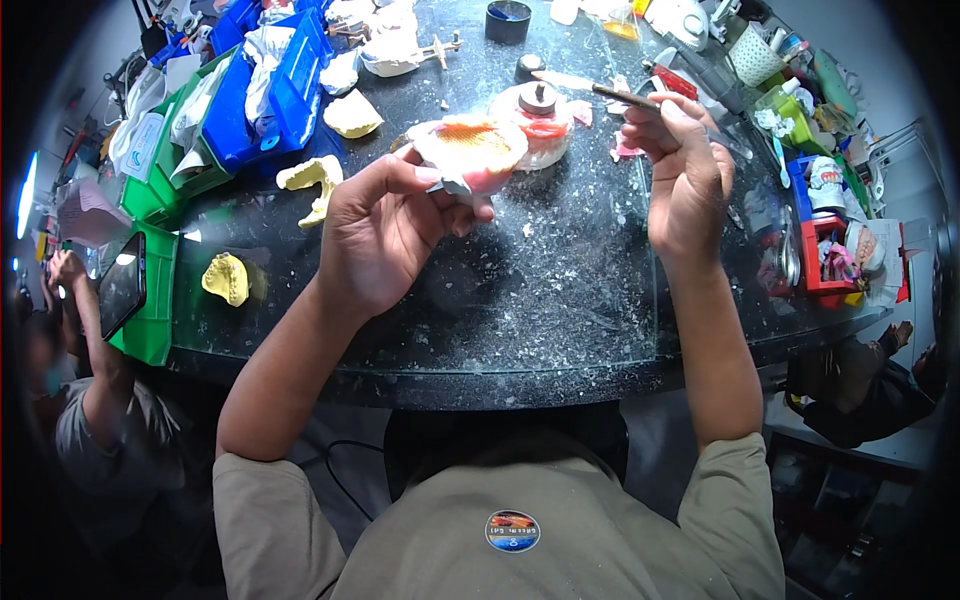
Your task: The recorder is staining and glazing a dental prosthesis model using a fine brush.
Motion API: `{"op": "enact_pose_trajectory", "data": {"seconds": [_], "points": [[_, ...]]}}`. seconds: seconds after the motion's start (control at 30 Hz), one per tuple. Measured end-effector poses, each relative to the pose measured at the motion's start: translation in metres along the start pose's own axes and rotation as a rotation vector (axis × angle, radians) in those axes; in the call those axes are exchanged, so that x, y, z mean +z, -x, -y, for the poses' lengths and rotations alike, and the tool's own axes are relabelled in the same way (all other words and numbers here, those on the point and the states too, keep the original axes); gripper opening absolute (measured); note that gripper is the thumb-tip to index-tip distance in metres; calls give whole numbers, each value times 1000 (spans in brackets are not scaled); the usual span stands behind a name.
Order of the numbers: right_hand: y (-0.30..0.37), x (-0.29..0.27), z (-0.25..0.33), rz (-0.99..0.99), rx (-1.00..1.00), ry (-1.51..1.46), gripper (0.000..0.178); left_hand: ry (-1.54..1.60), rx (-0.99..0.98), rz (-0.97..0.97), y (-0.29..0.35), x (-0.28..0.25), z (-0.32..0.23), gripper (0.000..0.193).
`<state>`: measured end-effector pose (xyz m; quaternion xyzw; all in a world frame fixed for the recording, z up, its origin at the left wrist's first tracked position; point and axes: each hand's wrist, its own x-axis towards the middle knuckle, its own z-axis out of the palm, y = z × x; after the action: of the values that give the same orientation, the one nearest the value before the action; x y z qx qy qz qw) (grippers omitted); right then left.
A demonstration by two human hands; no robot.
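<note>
The left hand's [388, 222] grip, curled round the model [468, 148] above the counter [540, 300], should stay firm, thumb clear, while the right hand [685, 165], pinching the tool [625, 97], is best kept light.

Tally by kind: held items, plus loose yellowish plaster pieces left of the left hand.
Loose yellowish plaster: 3 (horseshoe-shaped cast, chunky block, small arched cast)
Pink-based dental piece with yellow top, left hand: 1
Dark-handled tool with pale tip, right hand: 1
Total: 5
</note>
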<state>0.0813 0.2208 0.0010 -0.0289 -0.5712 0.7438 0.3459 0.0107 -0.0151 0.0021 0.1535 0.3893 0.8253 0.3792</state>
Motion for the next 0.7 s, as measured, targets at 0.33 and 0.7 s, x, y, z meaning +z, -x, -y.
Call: {"op": "enact_pose_trajectory", "data": {"seconds": [0.33, 0.7], "points": [[0, -1, -1, 5, 0, 6, 16, 190, -138, -66, -1, 7, 3, 49], [0, -1, -2, 6, 6, 2, 16, 47, -108, -130, -4, 2, 6, 59]]}}
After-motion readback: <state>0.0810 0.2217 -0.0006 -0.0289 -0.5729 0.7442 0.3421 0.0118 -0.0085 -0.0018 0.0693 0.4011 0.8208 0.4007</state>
